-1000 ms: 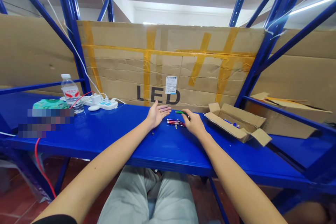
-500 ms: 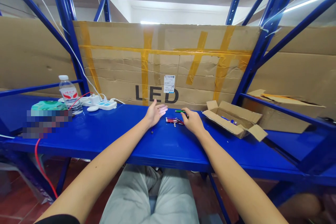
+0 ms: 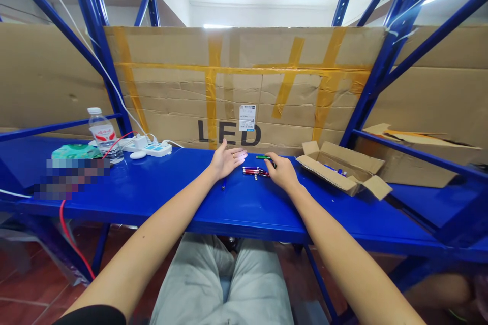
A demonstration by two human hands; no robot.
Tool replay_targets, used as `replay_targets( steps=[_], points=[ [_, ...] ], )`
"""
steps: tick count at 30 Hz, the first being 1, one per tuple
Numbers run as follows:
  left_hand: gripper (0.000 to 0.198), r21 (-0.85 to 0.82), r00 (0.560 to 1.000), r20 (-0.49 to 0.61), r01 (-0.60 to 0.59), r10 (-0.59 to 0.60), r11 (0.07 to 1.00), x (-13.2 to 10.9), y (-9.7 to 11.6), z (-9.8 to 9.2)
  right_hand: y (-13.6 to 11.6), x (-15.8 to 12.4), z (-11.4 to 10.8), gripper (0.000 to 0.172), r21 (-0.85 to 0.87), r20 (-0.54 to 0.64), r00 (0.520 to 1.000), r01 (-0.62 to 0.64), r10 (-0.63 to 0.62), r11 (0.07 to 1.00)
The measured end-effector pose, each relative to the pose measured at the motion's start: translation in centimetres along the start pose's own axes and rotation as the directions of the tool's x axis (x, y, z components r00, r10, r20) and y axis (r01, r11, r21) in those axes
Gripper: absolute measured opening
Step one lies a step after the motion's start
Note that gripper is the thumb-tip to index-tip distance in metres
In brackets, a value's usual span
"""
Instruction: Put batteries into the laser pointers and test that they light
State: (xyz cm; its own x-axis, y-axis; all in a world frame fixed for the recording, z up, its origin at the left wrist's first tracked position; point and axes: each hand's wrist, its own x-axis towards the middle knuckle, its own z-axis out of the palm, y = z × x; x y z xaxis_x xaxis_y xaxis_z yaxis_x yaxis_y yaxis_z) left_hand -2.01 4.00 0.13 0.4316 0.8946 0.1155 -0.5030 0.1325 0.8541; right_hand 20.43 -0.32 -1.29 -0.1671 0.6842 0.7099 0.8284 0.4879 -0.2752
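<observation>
My left hand (image 3: 227, 160) lies palm up on the blue shelf table (image 3: 160, 193), fingers stretched out and holding nothing. My right hand (image 3: 279, 172) rests palm down just right of it, fingers curled over a small pile of red and silver pen-like sticks (image 3: 254, 171). A green stick (image 3: 262, 157) lies at its fingertips; whether the fingers grip any stick is hidden. A tiny dark part (image 3: 223, 184) lies on the table below my left wrist.
An open cardboard box (image 3: 343, 170) with small items stands to the right. At the left are a water bottle (image 3: 103, 134), a white power strip (image 3: 150, 150) and a green pack (image 3: 75, 152). A large taped "LED" carton (image 3: 244, 86) forms the back wall. Blue rack posts rise on both sides.
Both hands stay almost where they were; the left palm stays open and upturned. The view has shifted slightly.
</observation>
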Motion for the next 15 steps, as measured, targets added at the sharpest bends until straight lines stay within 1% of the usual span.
replay_targets(
  steps=[4,8,11,15],
  points=[
    [0.084,-0.016,1.000,0.019,0.002,-0.002,1.000,-0.04,0.11,-0.02,0.09,0.02,0.08,0.027,0.010,-0.014,1.000,0.015,-0.015,1.000],
    [0.088,-0.048,0.999,0.041,0.022,-0.020,0.999,0.05,0.19,-0.06,0.19,0.04,0.13,0.025,-0.021,-0.025,1.000,0.012,-0.012,1.000],
    [0.088,-0.072,0.999,0.037,0.029,-0.026,0.997,0.12,0.21,-0.10,0.36,0.09,0.18,0.024,-0.027,-0.031,0.999,0.027,-0.028,0.999],
    [0.088,-0.077,0.999,0.027,0.034,-0.032,0.996,0.13,0.25,-0.13,0.49,0.20,0.21,0.024,-0.001,-0.051,0.999,0.011,-0.011,1.000]
  ],
)
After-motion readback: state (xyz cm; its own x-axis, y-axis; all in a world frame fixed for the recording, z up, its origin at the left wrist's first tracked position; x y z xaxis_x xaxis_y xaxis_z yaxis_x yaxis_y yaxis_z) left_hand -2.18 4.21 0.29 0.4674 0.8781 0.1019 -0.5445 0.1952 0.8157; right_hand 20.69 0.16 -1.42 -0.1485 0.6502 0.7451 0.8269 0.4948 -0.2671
